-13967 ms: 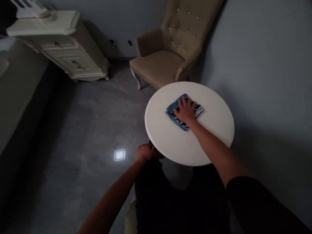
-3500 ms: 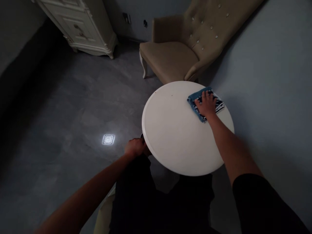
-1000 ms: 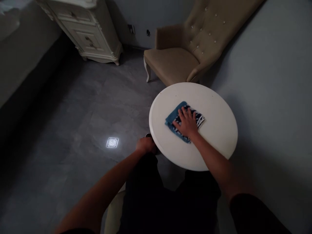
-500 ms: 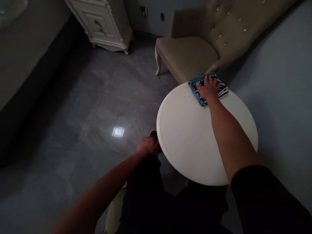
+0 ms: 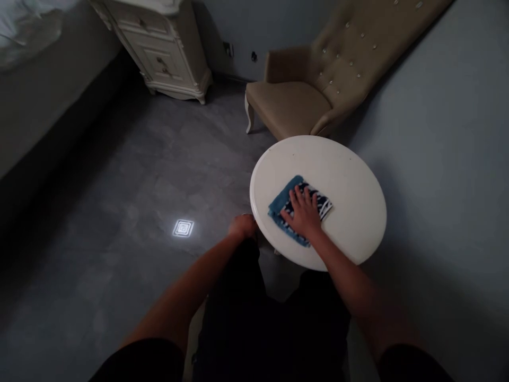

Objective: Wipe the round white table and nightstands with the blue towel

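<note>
Flat on top of a folded cloth (image 5: pixel 284 199), blue with a dark and white pattern, lies my right hand (image 5: pixel 305 213). Its fingers are spread, and the cloth is pressed against the round white table (image 5: pixel 350 191). The cloth sits left of the tabletop's middle. My left hand (image 5: pixel 242 227) is closed beside the table's left rim, just above my knee. Its fingertips are hidden, so what it grips, if anything, does not show.
Behind the table stands a tan tufted armchair (image 5: pixel 288 103) against the wall. A white drawer cabinet (image 5: pixel 165 58) is at the back. The bed (image 5: pixel 51 101) fills the upper left. A bright square floor drain (image 5: pixel 183 228) shows on the grey floor. Small dark specks dot the tabletop's far side.
My right hand has drawn the cloth from the table's far edge toward me and to the left. The left hand stays by the rim. The view has shifted slightly.
</note>
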Motion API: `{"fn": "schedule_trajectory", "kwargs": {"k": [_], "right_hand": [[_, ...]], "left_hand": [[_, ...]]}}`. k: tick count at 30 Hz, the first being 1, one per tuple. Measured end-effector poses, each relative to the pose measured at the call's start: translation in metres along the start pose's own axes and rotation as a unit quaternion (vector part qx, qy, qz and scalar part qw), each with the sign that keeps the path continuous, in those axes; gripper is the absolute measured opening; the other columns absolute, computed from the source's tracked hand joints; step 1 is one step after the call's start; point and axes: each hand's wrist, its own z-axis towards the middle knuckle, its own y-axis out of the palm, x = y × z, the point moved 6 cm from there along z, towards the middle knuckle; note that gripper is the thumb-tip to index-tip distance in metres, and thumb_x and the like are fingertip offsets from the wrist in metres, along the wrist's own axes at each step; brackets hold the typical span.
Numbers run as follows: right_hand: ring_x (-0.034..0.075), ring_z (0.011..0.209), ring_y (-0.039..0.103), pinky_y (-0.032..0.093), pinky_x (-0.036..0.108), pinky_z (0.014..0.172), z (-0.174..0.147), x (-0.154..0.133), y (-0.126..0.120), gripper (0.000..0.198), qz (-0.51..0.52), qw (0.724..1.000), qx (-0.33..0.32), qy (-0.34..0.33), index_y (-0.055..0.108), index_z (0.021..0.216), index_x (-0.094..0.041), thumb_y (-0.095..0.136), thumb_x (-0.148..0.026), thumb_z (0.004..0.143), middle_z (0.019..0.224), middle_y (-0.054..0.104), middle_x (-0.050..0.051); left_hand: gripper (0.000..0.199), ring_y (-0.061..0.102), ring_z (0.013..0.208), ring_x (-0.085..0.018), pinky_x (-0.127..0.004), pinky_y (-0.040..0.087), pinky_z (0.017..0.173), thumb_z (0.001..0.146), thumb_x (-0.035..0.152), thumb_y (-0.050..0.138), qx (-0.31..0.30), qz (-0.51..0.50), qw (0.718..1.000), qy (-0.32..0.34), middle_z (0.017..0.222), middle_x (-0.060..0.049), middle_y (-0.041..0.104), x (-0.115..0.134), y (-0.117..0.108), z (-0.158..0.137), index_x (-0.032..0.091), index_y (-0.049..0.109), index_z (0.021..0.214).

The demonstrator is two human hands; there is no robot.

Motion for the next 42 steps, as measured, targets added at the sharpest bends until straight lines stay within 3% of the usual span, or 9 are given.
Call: {"fn": "schedule_trajectory", "kwargs": {"k": [5,7,10,14,16,24,30,35,42], "right_hand": [[0.046,0.178,0.021,0.025,0.078,0.141,-0.112,-0.057,0.016,0.104,0.029,0.998,0.015,-0.052,-0.002,0.188,-0.036,0.051,-0.075,0.107,0.191,0.024,0.004],[0.044,0.177,0.023,0.030,0.077,0.140,-0.127,-0.065,0.020,0.108,0.032,0.998,0.016,-0.052,-0.014,0.184,-0.044,0.051,-0.080,0.105,0.190,0.025,-0.003],[0.046,0.178,0.021,0.027,0.078,0.141,-0.110,-0.065,0.019,0.106,0.032,0.998,0.007,-0.056,-0.005,0.187,-0.041,0.053,-0.078,0.106,0.191,0.024,0.001],[0.049,0.179,0.017,0.014,0.078,0.142,-0.034,-0.050,0.009,0.093,0.029,0.998,-0.007,-0.053,0.032,0.186,-0.020,0.051,-0.070,0.110,0.192,0.024,0.013],[0.049,0.178,0.016,0.013,0.076,0.142,0.017,-0.035,0.004,0.090,0.023,0.999,-0.011,-0.035,0.039,0.183,-0.016,0.047,-0.071,0.111,0.192,0.024,0.014],[0.051,0.177,0.017,0.012,0.081,0.140,0.231,0.058,-0.004,0.093,0.015,0.997,0.005,0.079,0.030,0.185,-0.014,0.034,-0.072,0.113,0.193,0.020,0.018],[0.051,0.176,0.015,0.013,0.084,0.137,0.307,0.100,-0.004,0.095,0.000,0.992,0.005,0.129,0.024,0.186,-0.014,0.029,-0.072,0.112,0.193,0.019,0.020],[0.051,0.177,0.016,0.009,0.080,0.140,0.280,0.085,-0.004,0.095,0.027,0.992,0.015,0.124,0.030,0.185,-0.012,0.029,-0.073,0.112,0.193,0.021,0.020],[0.050,0.177,0.019,0.014,0.077,0.141,0.141,0.004,-0.005,0.091,0.018,0.999,0.009,0.028,0.036,0.183,-0.010,0.038,-0.068,0.113,0.191,0.025,0.019]], "left_hand": [[0.067,0.078,0.126,-0.041,-0.048,0.060,0.104,0.115,0.064,0.039,0.011,0.005,1.000,0.006,0.138,-0.025,0.081,0.000,0.005,-0.003,0.020,0.084,0.136],[0.067,0.078,0.126,-0.041,-0.048,0.060,0.105,0.114,0.064,0.038,0.017,0.007,1.000,0.002,0.139,-0.025,0.080,-0.002,0.003,-0.005,0.021,0.084,0.137],[0.065,0.079,0.125,-0.040,-0.046,0.060,0.105,0.114,0.063,0.040,0.013,0.005,1.000,-0.001,0.140,-0.025,0.080,-0.003,0.002,-0.006,0.022,0.085,0.136],[0.065,0.080,0.122,-0.039,-0.045,0.061,0.102,0.112,0.065,0.043,0.005,0.005,1.000,0.003,0.135,-0.025,0.082,-0.002,0.001,-0.006,0.020,0.085,0.133],[0.066,0.080,0.120,-0.039,-0.046,0.061,0.102,0.113,0.065,0.041,0.003,0.008,1.000,0.002,0.132,-0.024,0.083,-0.002,-0.001,-0.004,0.020,0.086,0.130],[0.068,0.082,0.117,-0.038,-0.046,0.062,0.098,0.113,0.064,0.034,-0.019,-0.011,0.999,-0.023,0.130,-0.022,0.085,-0.016,-0.017,0.002,0.022,0.087,0.125],[0.062,0.082,0.117,-0.038,-0.045,0.062,0.098,0.113,0.062,0.039,-0.016,-0.015,0.999,-0.038,0.129,-0.020,0.085,-0.024,-0.021,0.005,0.024,0.087,0.121],[0.063,0.082,0.118,-0.037,-0.045,0.062,0.098,0.113,0.060,0.037,-0.002,-0.005,1.000,-0.023,0.130,-0.019,0.085,-0.022,-0.020,0.006,0.023,0.086,0.124],[0.068,0.080,0.121,-0.036,-0.043,0.060,0.101,0.114,0.064,0.035,0.012,-0.007,1.000,-0.022,0.137,-0.022,0.083,-0.017,-0.011,0.003,0.019,0.084,0.127]]}}
